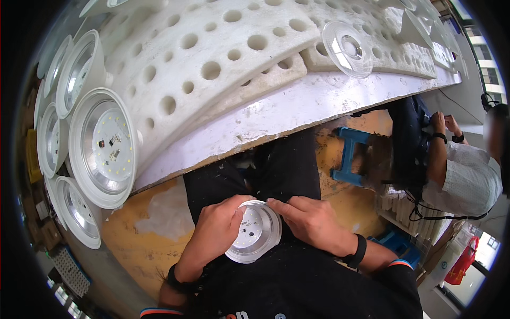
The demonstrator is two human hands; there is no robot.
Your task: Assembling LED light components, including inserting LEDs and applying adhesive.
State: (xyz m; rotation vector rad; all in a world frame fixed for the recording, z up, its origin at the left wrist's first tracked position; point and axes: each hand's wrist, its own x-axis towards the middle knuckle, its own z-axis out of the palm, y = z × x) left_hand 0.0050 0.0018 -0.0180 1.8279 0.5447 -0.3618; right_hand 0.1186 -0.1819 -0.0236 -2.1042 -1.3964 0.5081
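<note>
In my lap sits a round white LED downlight housing (272, 236), its open face turned up, with a white LED board (249, 227) inside. My left hand (215, 228) grips its left rim, thumb bent over the edge. On the upper right rim, my right hand (317, 223) presses with thumb and index finger. Both hands are closed on the housing; the fingers underneath are hidden. Ahead, a clear round lens cover (348, 49) rests on the edge of the white foam board.
White foam boards (212, 45) full of round holes cover much of the white table (255, 125). More lamp housings (103, 146) stand stacked at its left end. To the right are a blue stool (350, 154) and a seated person (457, 170). A red bag (461, 260) hangs behind.
</note>
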